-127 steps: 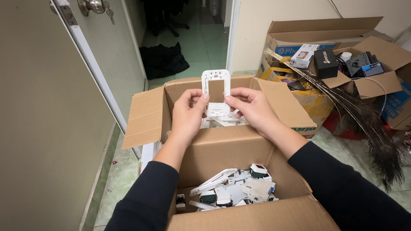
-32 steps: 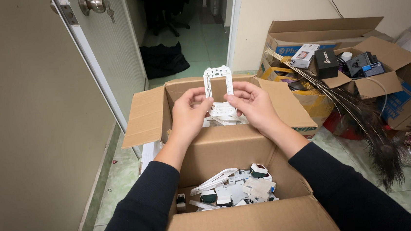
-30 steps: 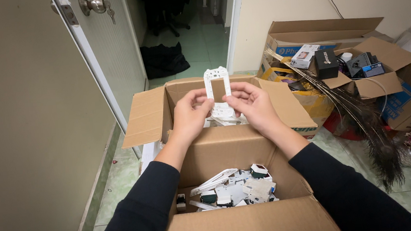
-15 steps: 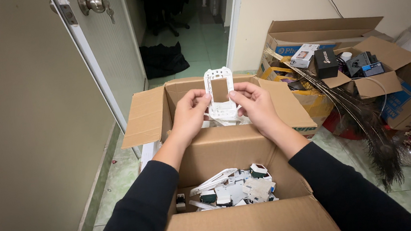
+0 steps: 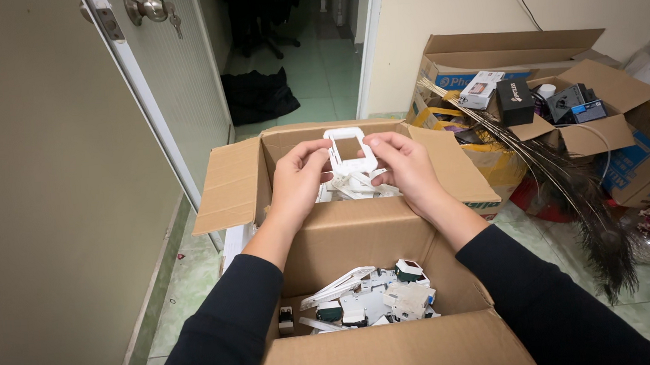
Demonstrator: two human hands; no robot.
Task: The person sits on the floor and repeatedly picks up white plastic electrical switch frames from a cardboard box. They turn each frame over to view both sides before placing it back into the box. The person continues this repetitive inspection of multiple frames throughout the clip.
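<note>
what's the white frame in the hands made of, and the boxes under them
White frame, pinched between left hand and right hand: looks like moulded plastic, with a thin, even, faintly glossy white rim around its cut-out. Far box and near box: brown corrugated cardboard, matte, with creased flaps.

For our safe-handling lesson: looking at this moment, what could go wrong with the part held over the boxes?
The thin white plastic frame is pinched only at its edges by the left hand and right hand; it might flex and crack. If it slips, it would likely drop among the loose white parts in the far cardboard box.
</note>
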